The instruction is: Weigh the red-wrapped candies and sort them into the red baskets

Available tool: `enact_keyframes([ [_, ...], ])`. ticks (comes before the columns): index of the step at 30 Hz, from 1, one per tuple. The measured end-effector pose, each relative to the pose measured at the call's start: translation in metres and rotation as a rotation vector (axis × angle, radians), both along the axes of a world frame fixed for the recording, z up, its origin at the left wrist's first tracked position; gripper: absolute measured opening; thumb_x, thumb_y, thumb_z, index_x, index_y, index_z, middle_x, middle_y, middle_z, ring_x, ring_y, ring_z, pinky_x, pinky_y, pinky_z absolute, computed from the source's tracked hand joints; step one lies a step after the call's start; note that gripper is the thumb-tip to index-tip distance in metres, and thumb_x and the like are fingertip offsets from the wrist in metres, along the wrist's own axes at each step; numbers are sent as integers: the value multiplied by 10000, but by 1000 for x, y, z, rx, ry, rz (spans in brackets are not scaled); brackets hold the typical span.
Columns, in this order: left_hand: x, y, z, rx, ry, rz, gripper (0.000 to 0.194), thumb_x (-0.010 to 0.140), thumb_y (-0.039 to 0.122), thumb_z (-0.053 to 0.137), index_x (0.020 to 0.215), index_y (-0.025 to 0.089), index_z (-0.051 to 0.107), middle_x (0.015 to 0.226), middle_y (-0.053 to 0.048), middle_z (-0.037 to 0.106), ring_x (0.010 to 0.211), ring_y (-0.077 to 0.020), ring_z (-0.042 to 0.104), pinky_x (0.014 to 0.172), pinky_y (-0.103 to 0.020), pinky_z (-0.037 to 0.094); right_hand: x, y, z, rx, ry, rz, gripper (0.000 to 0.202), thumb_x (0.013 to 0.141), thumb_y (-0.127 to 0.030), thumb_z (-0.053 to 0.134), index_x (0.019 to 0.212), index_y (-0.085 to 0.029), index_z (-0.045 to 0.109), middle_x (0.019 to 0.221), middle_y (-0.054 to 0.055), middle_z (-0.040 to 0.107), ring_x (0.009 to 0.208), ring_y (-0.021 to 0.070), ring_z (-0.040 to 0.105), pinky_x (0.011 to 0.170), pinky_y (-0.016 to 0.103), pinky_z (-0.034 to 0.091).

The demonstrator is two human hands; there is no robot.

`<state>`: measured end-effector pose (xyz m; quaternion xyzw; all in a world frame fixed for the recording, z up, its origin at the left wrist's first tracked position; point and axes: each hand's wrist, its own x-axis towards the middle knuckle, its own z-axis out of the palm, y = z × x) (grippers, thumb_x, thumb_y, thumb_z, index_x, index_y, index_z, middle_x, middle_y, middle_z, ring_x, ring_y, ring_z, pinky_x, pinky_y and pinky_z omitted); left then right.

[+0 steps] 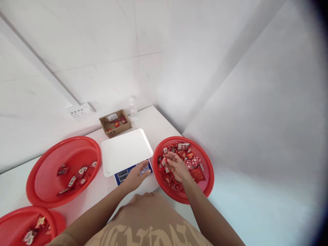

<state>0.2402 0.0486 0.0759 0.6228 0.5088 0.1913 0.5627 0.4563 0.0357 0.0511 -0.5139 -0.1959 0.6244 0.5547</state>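
Note:
My right hand [176, 167] is over the right red basket [209, 181], fingers curled together at a small red-and-white wrapped packet [164, 161]. Around it in that basket lie many red wrapped packets [197, 173], some with white dots. My left hand [137, 176] hovers by the front panel of a weighing scale [123, 175], empty, thumb and fingers apart. The scale's white tray [126, 150] has nothing on it.
A large red basket [32, 181] at left holds several red packets [82, 172]; another red basket [46, 212] is at the lower left. Behind the scale stand a cardboard box [110, 131] with red packets and a clear bottle [133, 108]. Walls border the white table [157, 119].

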Motion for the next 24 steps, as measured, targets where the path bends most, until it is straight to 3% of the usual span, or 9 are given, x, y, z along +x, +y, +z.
enact_keyframes([
  [3, 3, -5, 11, -288, -310, 18, 564, 782, 460, 581, 1284, 241, 449, 1215, -103, 578, 1075, -205, 566, 910, -381, 464, -44, -11, 24, 33, 62, 177, 362, 643, -279, 717, 982, -247, 592, 1000, 6, 623, 882, 140, 609, 784, 300, 510],
  [6, -4, -7, 14, -422, -427, 49, 514, 771, 512, 576, 1184, 210, 523, 1032, -78, 626, 844, -149, 609, 780, -326, 498, -66, -12, 27, 59, 13, 266, 328, 678, -306, 687, 984, -231, 597, 1053, 34, 628, 989, 179, 590, 787, 308, 506],
  [9, -24, -3, 6, -393, -326, 197, 449, 721, 543, 613, 958, 161, 605, 770, -13, 608, 642, -98, 552, 637, -244, 465, -54, -3, 6, 88, -224, 227, 317, 726, -324, 618, 1028, -230, 595, 1114, 53, 618, 1041, 198, 569, 807, 331, 501],
  [11, -42, 5, -3, -347, -263, 368, 414, 702, 530, 637, 876, 156, 603, 686, 17, 571, 579, -80, 513, 556, -205, 423, -32, 4, -18, 57, -521, 130, 322, 741, -297, 570, 1054, -222, 589, 1122, 55, 618, 1039, 195, 567, 884, 356, 467],
  [13, -60, 14, -14, -335, -260, 579, 349, 724, 473, 643, 860, 157, 586, 653, 27, 554, 549, -72, 504, 525, -191, 415, -8, 6, -43, -66, -861, 49, 359, 736, -245, 538, 1087, -187, 582, 1165, 80, 600, 1103, 212, 535, 981, 375, 391],
  [16, -82, 27, -25, -373, -347, 815, 242, 776, 312, 629, 952, 163, 554, 711, 0, 591, 614, -91, 576, 621, -226, 485, 13, 2, -75, -300, -1157, 158, 489, 739, -229, 544, 1215, -119, 512, 1215, 148, 569, 1154, 255, 506, 994, 373, 362],
  [20, -102, 33, -29, -410, -383, 892, 546, 784, 182, 625, 1264, 242, 373, 970, -55, 635, 775, -132, 644, 748, -286, 515, 11, -4, -93, -467, -1351, 298, 594, 782, -309, 550, 1335, -158, 396, 1211, 159, 574, 1143, 301, 512, 964, 434, 358],
  [24, -112, 28, -27, -462, -352, 895, 681, 775, 180, 640, 1347, 273, 283, 1173, -109, 585, 823, -155, 644, 749, -309, 518, 12, -2, -98, -466, -1397, 300, 576, 732, -282, 594, 1284, -179, 465, 1121, 145, 626, 1086, 315, 543, 915, 438, 379],
])
